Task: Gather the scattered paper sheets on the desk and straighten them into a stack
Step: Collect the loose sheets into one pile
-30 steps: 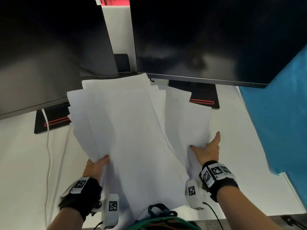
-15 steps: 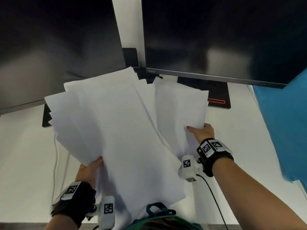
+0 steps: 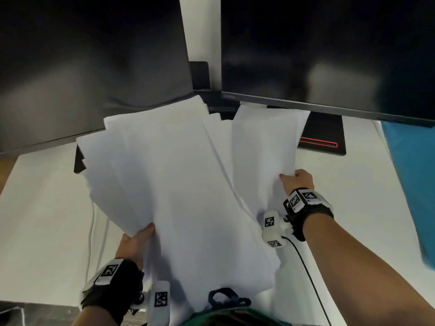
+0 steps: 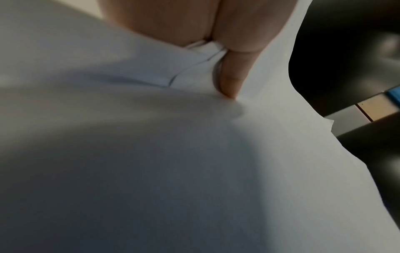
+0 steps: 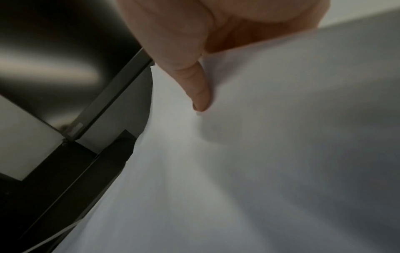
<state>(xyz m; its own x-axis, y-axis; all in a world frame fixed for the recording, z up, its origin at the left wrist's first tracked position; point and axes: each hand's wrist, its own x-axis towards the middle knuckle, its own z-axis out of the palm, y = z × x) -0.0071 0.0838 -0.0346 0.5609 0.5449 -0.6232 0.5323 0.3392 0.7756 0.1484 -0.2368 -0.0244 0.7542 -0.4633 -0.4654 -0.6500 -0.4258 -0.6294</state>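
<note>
Plain white paper sheets fanned out, long edges running toward the two dark monitors, left hand pinching the big bunch, right hand pinching a smaller bunch, above the white desk.

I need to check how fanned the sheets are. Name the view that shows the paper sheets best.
Head view: the paper sheets show whole, fanned between both hands. Each wrist view shows only a blurred patch of paper under a thumb.

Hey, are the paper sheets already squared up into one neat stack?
No, the paper sheets are fanned out with corners offset, held between the left hand and right hand.
</note>
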